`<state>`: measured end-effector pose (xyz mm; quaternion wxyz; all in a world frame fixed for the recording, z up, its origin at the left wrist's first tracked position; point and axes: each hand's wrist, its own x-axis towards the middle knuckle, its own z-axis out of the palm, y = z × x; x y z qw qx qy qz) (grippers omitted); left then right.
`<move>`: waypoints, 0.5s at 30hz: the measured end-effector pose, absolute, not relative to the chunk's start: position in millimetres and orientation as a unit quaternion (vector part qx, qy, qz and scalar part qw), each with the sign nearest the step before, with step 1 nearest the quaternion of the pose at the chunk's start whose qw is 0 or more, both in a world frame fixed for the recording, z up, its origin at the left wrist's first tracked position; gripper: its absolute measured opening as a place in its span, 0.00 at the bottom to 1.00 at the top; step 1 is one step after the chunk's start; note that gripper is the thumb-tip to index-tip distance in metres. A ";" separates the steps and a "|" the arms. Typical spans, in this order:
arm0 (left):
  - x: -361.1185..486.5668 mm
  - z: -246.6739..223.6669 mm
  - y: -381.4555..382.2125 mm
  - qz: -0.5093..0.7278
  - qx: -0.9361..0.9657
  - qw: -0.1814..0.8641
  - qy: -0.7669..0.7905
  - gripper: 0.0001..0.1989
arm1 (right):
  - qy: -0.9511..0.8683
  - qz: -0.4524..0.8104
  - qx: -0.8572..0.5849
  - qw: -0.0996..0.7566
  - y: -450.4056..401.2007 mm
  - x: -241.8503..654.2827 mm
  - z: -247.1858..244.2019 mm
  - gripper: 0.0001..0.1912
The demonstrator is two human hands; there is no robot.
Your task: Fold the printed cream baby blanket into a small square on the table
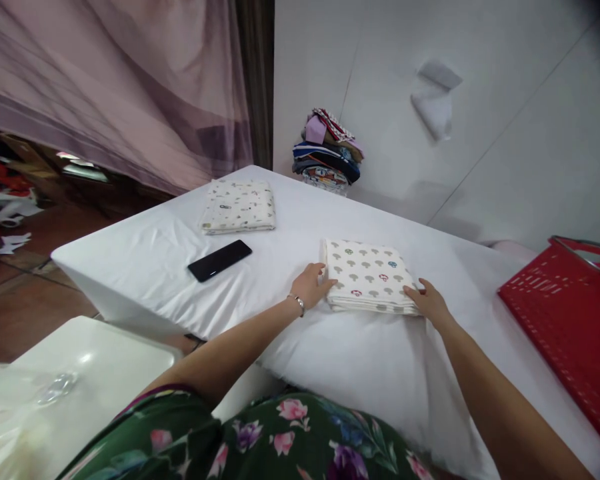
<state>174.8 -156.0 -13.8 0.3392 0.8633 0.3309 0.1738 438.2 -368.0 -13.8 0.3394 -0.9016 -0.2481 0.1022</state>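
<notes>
A folded white cloth (370, 273) printed with grey mushrooms and a few coloured ones lies flat on the white-covered table (290, 200) before me. My left hand (312, 288) grips its left edge, thumb on top and fingers at the side. At the near right corner, my right hand (431, 301) holds the cloth the same way, with some fingertips hidden behind the edge. Further back on the left rests a second folded cloth (239, 207) with small printed figures. A black phone (220, 260) lies between that cloth and the table's near edge.
A red plastic basket (565, 320) stands at the right end of the table. Behind the far edge, a pile of folded fabrics (327, 150) rises against the wall. A white plastic surface (95, 360) is at lower left, and a pink curtain (145, 80) hangs behind.
</notes>
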 end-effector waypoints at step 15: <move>162.6 -19.4 -171.8 0.213 0.962 0.155 0.072 0.12 | -0.679 -0.069 -0.683 0.262 -325.6 328.5 -9.1 0.14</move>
